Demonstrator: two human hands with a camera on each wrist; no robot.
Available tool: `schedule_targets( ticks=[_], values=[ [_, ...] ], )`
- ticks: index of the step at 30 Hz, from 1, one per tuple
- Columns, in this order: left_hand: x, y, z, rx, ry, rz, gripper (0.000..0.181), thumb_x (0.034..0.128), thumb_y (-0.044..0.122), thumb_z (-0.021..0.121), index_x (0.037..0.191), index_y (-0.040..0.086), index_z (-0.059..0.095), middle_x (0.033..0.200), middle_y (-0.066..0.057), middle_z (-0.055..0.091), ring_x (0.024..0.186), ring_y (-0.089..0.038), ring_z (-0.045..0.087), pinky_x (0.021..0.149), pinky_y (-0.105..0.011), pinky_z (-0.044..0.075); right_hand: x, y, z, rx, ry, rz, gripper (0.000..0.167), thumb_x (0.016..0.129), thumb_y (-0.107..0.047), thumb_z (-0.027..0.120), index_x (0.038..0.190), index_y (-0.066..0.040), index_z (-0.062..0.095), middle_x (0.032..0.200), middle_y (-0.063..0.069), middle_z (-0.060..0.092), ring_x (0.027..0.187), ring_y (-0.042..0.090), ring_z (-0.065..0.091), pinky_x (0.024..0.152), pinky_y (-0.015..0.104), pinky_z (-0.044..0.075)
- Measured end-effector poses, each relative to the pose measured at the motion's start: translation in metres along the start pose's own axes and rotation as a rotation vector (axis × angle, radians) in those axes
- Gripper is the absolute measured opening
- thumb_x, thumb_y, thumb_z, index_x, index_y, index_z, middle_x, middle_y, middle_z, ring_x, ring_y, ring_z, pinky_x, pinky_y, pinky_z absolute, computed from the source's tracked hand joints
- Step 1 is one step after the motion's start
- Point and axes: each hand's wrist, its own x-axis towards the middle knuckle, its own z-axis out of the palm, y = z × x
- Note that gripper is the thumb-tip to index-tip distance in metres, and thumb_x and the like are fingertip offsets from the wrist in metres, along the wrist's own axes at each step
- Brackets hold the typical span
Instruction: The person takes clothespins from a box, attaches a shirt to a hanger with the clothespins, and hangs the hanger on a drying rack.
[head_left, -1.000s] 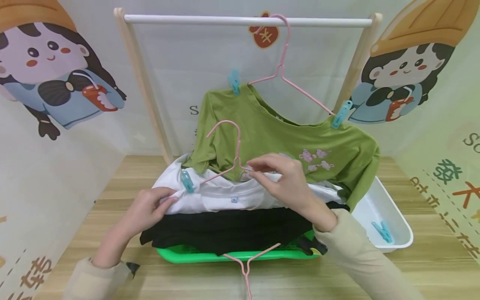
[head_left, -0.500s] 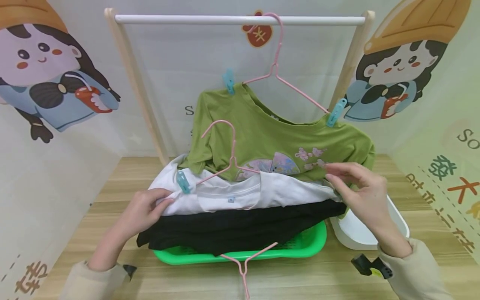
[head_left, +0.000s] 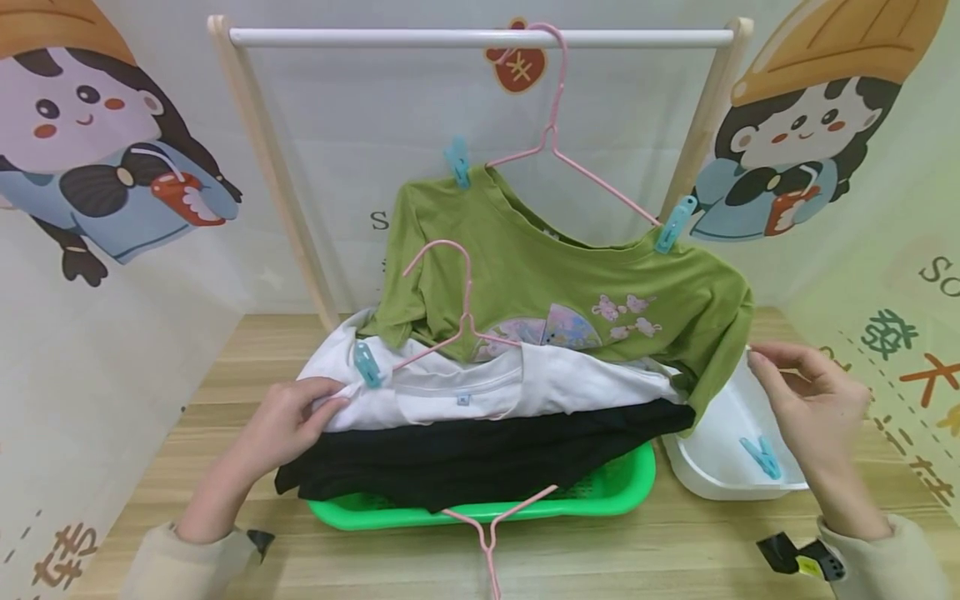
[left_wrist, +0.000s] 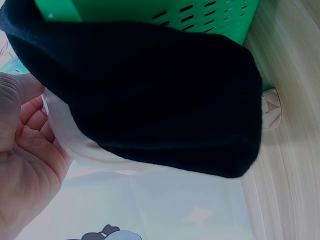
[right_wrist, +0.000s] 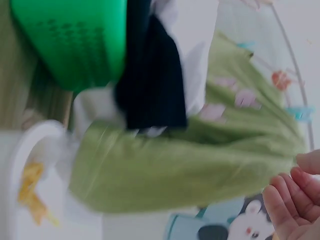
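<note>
Containers, two. Green basket (head_left: 405, 518), perforated: black garment (head_left: 480, 458) draped across its top and past the rim, with the white shirt (head_left: 592, 379) bunched directly behind it. White tray (head_left: 723, 483), at the right, partly screened by a green sleeve: one blue clothespin (head_left: 762, 457) lay inside.

Garments, three: black, white, and one green shirt (head_left: 517, 242) with printed motifs, behind the others.

Hangers, three, pink. The first hanger (head_left: 553, 129) was hooked on the rail (head_left: 375, 38) and bore the green shirt. The second hanger (head_left: 467, 318) stood with its hook up and its arms at the white shirt's neckline. The third hanger (head_left: 489, 537) jutted from beneath the black garment, over the basket's front rim.

Clothespins in sight, four, blue: two at the green shirt's shoulders, one on the white shirt beside the second hanger's left arm, one in the tray.

Hands, two. Left hand (head_left: 288, 421): thumb and fingers pinched the white shirt's left edge, just beside its clothespin. Right hand (head_left: 821, 408): released, fingers loosely bent, beside the green sleeve and overlapping the tray's right side in the head view, well apart from the white shirt.
</note>
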Motion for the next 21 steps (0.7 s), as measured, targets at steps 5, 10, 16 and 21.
schedule_targets(
  ticks=[5,10,16,21],
  values=[
    [0.000,0.000,0.000,-0.003,0.001,-0.002,0.018,0.0673,-0.012,0.072,0.079,0.001,0.066,0.068,0.000,0.061,0.055,0.000,0.039,0.050,-0.015,0.036,-0.004,0.019,-0.014,-0.197,-0.029,0.212,0.006,0.081,0.008,0.063,0.086,0.011,0.065,0.072,-0.030,0.056,0.063,-0.012,0.054,0.060,0.004,0.042],
    [0.000,0.001,0.000,-0.002,0.001,-0.007,0.019,0.0665,-0.013,0.072,0.078,0.001,0.066,0.067,0.000,0.061,0.055,0.000,0.039,0.051,-0.015,0.036,-0.010,0.047,-0.027,-0.449,-0.327,0.346,0.018,0.086,-0.002,0.063,0.098,0.011,0.063,0.074,-0.003,0.066,0.063,-0.011,0.051,0.055,0.009,0.042],
    [0.000,0.001,0.000,0.000,-0.001,-0.012,0.020,0.0655,-0.014,0.072,0.078,0.001,0.066,0.068,0.000,0.061,0.056,-0.001,0.040,0.051,-0.015,0.036,-0.016,0.075,-0.033,-0.584,-0.716,0.325,0.027,0.084,-0.007,0.067,0.098,0.015,0.060,0.084,0.026,0.065,0.076,0.038,0.063,0.067,0.045,0.050],
    [0.000,0.002,-0.001,0.002,0.002,-0.008,0.020,0.0657,-0.013,0.072,0.078,0.001,0.066,0.068,-0.001,0.062,0.056,0.000,0.041,0.051,-0.016,0.037,-0.018,0.091,-0.033,-0.616,-0.915,0.343,0.034,0.080,-0.011,0.071,0.094,0.017,0.059,0.080,0.026,0.063,0.077,0.040,0.061,0.071,0.051,0.047]
  ],
)
